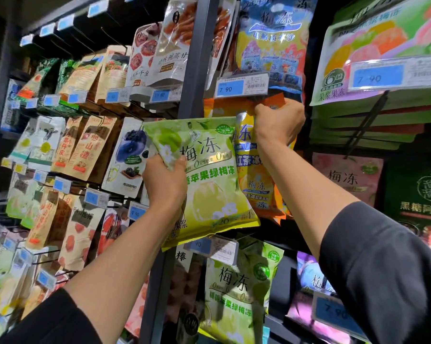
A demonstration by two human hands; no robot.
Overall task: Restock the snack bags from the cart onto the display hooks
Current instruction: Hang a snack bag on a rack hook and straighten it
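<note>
The right hand [279,122] clutches the tops of the orange bags [256,175] just under the 7.90 price tag [240,86], nearest the hidden hook. Left and below that tag, the left hand [164,182] grips the green bag [209,175], upright, long axis vertical, top tilted toward the tag.

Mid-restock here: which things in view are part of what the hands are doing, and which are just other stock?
In the job:
left hand gripping green bag
right hand gripping orange bags

Other stock:
blue bag
pink bag
blueberry bag
</note>
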